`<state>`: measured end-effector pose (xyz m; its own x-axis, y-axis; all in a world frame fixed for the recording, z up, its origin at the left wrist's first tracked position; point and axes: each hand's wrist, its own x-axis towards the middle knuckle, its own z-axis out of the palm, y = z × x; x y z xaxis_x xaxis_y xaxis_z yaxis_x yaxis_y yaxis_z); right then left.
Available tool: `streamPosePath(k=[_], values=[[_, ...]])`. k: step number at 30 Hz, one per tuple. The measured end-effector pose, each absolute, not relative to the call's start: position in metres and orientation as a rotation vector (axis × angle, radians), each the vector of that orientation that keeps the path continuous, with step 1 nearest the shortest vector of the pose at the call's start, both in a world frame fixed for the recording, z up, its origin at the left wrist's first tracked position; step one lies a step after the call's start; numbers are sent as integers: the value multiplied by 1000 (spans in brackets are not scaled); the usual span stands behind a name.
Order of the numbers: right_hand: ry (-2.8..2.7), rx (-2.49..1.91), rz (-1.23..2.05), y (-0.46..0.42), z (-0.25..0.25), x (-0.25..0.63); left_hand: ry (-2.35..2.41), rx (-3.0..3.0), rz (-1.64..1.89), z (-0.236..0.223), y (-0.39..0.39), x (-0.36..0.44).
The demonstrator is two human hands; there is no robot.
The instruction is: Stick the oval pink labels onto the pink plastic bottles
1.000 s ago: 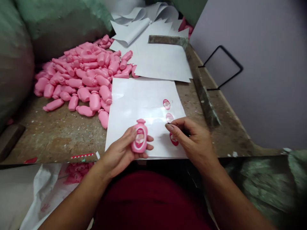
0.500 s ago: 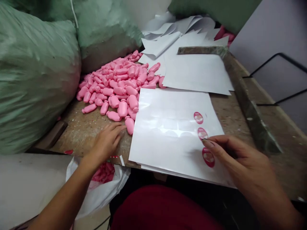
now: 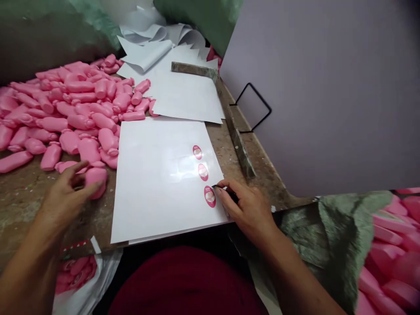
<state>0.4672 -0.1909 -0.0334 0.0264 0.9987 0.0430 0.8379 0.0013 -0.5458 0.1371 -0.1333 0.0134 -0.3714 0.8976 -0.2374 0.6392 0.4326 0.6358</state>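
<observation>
My left hand (image 3: 64, 194) is closed around a plain pink bottle (image 3: 96, 177) at the near edge of the pile of pink bottles (image 3: 65, 113). My right hand (image 3: 247, 210) rests on the lower right corner of the white sticker sheet (image 3: 157, 183). Its fingers are curled round a small dark tool (image 3: 229, 192), and its fingertip touches the lowest of three pink oval stickers (image 3: 210, 196). The other two stickers (image 3: 200, 162) sit above it on the sheet.
Loose white sheets (image 3: 183, 96) lie at the back of the worn table (image 3: 29, 192). A white bag with pink bottles (image 3: 75, 273) hangs below the front edge. More pink bottles (image 3: 393, 262) lie low right. Green sacks (image 3: 39, 30) stand behind; a black wire frame (image 3: 256, 105) on the right.
My left hand no longer holds the labelled bottle; it reached left to the pile and closed on a plain one. My right hand stayed by the stickers. The view swung about.
</observation>
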Motion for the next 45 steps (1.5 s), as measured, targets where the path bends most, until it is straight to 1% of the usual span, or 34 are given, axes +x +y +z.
streamPosePath(k=[3, 4, 6, 7, 10, 13, 16, 20, 26, 29, 36, 45], values=[[-1894, -1879, 496, -193, -39, 464, 2289, 1289, 801, 27, -147, 157], [-1910, -1864, 502, -193, -40, 463, 2240, 1340, 899, 28, -151, 165], [-1945, -1835, 524, -193, -40, 460, 1952, 1551, 980, 23, -158, 185], [-1954, -1825, 549, -193, -39, 459, 1746, 1687, 932, 18, -160, 197], [-1927, -1806, 646, -192, -37, 460, 1167, 2013, 638, -5, -162, 231], [-1917, -1813, 622, -192, -36, 462, 951, 2235, 434, -22, -159, 257], [-1978, -1822, 507, -192, -39, 463, 928, 2373, 275, -24, -154, 266], [-2035, -1753, 338, -193, -44, 462, 941, 2426, 93, -15, -151, 266], [-2067, -1727, 176, -195, -46, 459, 951, 2476, 54, -15, -152, 265], [-2058, -1737, 183, -194, -47, 456, 942, 2470, 39, -15, -151, 265], [-2067, -1683, 327, -187, -48, 460, 913, 2464, 60, -16, -149, 262], [-2094, -1669, 140, -192, -42, 460, 936, 2466, 40, -16, -151, 264]])
